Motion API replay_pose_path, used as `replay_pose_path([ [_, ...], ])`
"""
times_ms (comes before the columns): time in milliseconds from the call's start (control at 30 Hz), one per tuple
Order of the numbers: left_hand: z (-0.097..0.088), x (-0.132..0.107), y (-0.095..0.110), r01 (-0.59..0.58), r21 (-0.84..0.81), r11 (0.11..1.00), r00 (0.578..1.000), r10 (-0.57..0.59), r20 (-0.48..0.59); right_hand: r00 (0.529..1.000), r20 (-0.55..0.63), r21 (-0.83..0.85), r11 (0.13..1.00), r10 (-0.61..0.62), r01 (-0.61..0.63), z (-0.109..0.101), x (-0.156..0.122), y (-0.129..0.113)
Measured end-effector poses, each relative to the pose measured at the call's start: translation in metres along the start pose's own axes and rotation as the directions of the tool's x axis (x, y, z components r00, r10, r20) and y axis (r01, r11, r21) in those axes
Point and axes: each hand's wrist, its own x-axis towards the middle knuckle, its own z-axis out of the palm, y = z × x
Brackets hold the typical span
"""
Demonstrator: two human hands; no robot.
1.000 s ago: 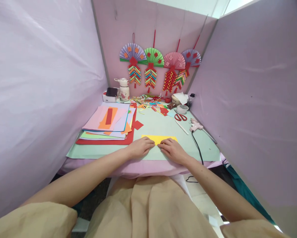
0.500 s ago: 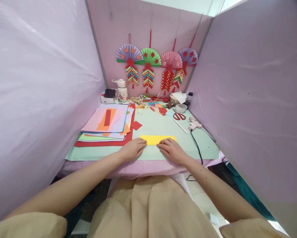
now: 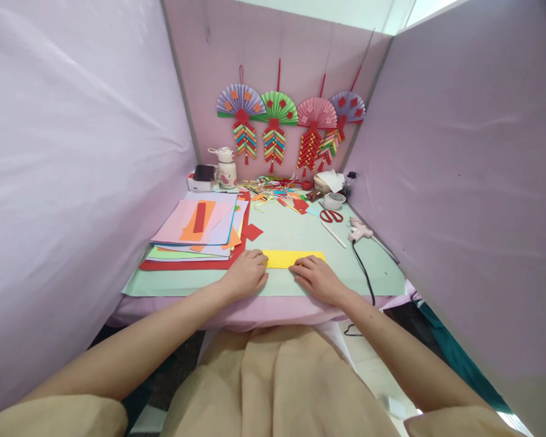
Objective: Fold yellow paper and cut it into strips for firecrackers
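Both of the person's hands are down at the near edge of the worktop [image 3: 291, 230], on a long yellow paper strip [image 3: 287, 258] that lies flat on the pale green surface, lengthwise from left to right. The left hand [image 3: 246, 274] sits over the strip's left end with its fingers curled under; I cannot tell whether that grip pinches the paper or only presses on it. The right hand [image 3: 316, 278] lies palm down with its grip released, fingers stretched out flat and the fingertips on the strip's near edge, towards the right end. Just to the left of the strip is a spread stack of coloured sheets [image 3: 200, 227], and a small red scrap [image 3: 253, 231] lies beside the stack, a little beyond the strip. Off to the right (well apart from either hand) are red-handled scissors [image 3: 331, 215], a white stick [image 3: 334, 233] and a glue gun [image 3: 359, 230], its black cord [image 3: 362, 267] trailing to the worktop's near edge. Four paper fans [image 3: 279, 109] hang on the pink back wall, above a litter of coloured scraps.
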Motion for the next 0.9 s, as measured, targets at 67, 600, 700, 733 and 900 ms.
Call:
replay_pose_path([
  [67,0.006,0.012,0.009,-0.034,-0.053,0.998,0.999,0.035,0.020,1.000,0.007,-0.019,1.000,0.007,-0.007,0.000,0.001,-0.001],
  [600,0.027,0.025,0.025,0.032,-0.142,0.989,0.933,0.021,0.359,0.995,-0.052,0.150,0.985,-0.083,0.090,0.001,-0.019,0.036],
  [700,0.027,0.025,0.026,0.032,-0.147,0.989,0.935,0.022,0.353,0.995,-0.053,0.136,0.986,-0.087,0.093,0.000,-0.022,0.040],
  [733,0.026,0.025,0.026,0.030,-0.150,0.988,0.937,0.024,0.349,0.995,-0.055,0.133,0.987,-0.088,0.095,-0.001,-0.024,0.041],
  [900,0.027,0.024,0.026,0.019,-0.163,0.986,0.946,0.035,0.323,0.995,-0.079,0.117,0.991,-0.061,0.070,-0.004,-0.037,0.050],
])
